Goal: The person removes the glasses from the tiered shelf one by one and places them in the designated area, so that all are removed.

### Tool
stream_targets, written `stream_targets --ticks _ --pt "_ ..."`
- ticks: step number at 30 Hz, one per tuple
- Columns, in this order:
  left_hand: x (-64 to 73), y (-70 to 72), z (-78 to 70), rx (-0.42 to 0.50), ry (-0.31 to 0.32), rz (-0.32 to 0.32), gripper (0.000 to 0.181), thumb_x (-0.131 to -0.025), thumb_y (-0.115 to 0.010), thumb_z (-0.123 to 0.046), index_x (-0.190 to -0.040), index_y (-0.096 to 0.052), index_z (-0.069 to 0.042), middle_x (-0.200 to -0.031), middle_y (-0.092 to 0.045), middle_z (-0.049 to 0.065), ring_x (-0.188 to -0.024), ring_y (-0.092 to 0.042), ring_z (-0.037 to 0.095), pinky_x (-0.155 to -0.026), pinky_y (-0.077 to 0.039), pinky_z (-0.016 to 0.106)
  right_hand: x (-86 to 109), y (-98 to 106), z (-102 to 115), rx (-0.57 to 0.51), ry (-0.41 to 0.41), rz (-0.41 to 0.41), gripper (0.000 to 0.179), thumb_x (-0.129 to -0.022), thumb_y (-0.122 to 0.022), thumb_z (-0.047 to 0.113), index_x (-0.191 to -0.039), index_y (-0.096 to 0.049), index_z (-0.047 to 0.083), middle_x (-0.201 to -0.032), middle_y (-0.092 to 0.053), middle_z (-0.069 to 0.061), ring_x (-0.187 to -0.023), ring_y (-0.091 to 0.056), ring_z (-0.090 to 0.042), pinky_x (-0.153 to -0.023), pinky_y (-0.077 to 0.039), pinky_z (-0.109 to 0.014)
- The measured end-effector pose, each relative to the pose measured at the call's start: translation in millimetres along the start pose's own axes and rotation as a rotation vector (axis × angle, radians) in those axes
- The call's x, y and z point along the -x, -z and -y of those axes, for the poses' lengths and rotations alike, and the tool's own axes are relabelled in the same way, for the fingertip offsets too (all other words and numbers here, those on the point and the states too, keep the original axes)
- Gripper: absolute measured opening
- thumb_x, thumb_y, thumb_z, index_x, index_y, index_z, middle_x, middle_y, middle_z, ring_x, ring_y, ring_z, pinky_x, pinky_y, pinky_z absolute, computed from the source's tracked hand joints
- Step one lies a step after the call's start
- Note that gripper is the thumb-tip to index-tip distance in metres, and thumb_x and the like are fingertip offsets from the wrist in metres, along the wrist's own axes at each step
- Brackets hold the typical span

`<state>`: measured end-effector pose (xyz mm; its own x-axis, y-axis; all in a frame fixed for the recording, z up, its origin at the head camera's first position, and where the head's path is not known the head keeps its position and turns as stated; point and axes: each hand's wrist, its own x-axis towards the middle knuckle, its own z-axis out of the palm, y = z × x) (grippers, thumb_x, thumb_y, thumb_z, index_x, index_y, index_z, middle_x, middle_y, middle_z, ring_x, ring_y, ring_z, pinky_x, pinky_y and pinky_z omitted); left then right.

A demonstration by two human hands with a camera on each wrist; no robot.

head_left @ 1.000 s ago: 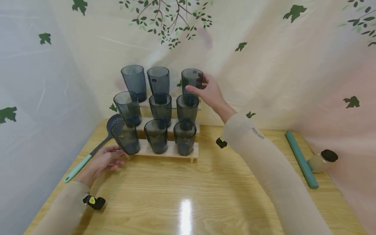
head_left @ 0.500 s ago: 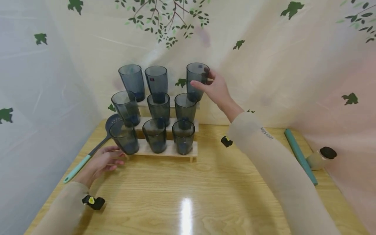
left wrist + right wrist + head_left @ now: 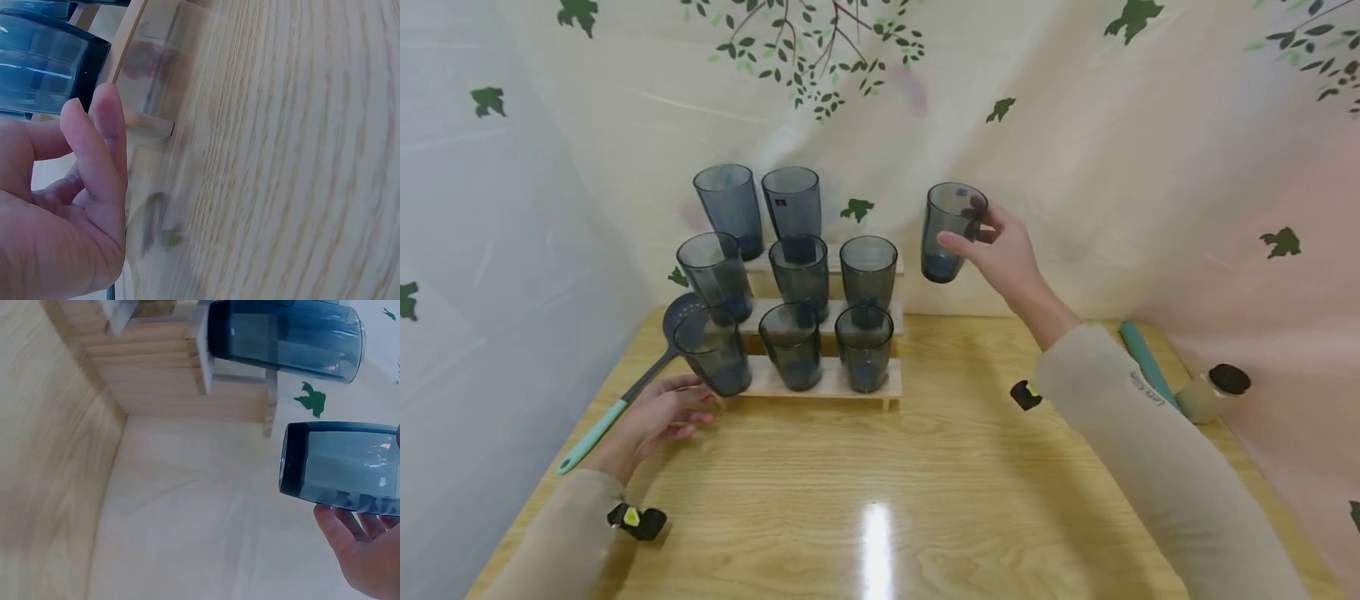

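Observation:
My right hand point(image 3: 1007, 258) holds a dark tinted drinking glass point(image 3: 951, 221) by its side, thumb in front, in the air right of a wooden three-step stand point(image 3: 892, 379). The right wrist view has the held glass point(image 3: 340, 462) apart from the stand point(image 3: 150, 362). More such glasses stand on the steps: two on the top, three on the middle and three on the bottom. My left hand point(image 3: 662, 417) lies by the stand's lower left corner with relaxed fingers. Its fingertips are right at the front left glass point(image 3: 715, 358) and the stand's edge in the left wrist view.
A slotted spoon point(image 3: 625, 404) with a mint handle lies along the table's left side, partly behind the left hand. At the right lie a teal roll point(image 3: 1142, 358) and a jar with a black lid point(image 3: 1225, 383). A leaf-printed curtain point(image 3: 1075, 167) hangs behind the table.
My right hand has lifted the glass off the right end of the top step and carried it to the right, away from the stand. The left hand stays in place.

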<state>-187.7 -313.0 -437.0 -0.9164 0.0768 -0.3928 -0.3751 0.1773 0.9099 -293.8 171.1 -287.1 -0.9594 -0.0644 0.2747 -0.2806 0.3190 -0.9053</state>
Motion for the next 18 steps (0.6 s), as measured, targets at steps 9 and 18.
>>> stream_targets --ticks 9,18 --pt "-0.7 3.7 2.3 0.0 -0.012 0.004 0.06 -0.105 -0.058 -0.024 -0.15 -0.03 0.004 -0.105 -0.067 0.0 -0.079 -0.07 0.012 -0.06 -0.055 0.022 23.9 4 -52 -0.039 0.003 -0.043 0.071 -0.083 -0.085 0.04 -0.144 -0.056 0.017 -0.135 -0.059 -0.005 -0.121 -0.06 -0.023 -0.095 -0.052 -0.042" --pt "-1.3 3.1 2.2 0.007 -0.011 0.005 0.059 -0.105 -0.058 -0.022 -0.149 -0.031 0.004 -0.104 -0.068 0.001 -0.078 -0.07 0.013 -0.06 -0.055 0.023 41.9 -8 -103 -0.015 -0.001 -0.024 0.071 -0.085 -0.085 0.036 -0.147 -0.054 0.02 -0.14 -0.058 -0.008 -0.123 -0.058 -0.028 -0.083 -0.054 -0.031"
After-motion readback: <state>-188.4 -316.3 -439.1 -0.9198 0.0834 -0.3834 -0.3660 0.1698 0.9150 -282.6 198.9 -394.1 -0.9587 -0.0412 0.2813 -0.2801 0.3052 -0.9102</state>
